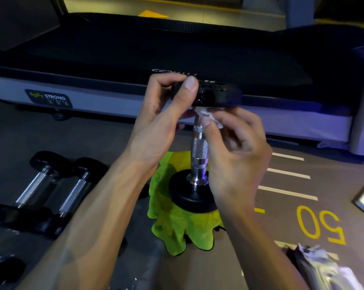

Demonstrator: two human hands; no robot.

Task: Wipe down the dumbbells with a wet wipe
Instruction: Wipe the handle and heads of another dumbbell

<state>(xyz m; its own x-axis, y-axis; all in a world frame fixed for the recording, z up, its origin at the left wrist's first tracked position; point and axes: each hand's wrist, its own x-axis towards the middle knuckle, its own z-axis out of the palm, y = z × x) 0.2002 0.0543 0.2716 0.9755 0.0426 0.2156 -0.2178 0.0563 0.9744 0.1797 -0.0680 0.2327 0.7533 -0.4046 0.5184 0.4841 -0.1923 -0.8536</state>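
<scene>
Nearest, at lower right: crumpled wipe packet [321, 266] on the floor. At centre: green cloth [177, 216] spread beneath upright dumbbell [199, 151], lower head resting on the cloth. At left: two more dumbbells [51, 185] lying side by side. Higher up: right hand [237, 151] pinching white wet wipe [208, 116] against the handle just under the top head; left hand [162, 114] gripping that top head, thumb over its rim. Farthest: treadmill [114, 101] across the background.
</scene>
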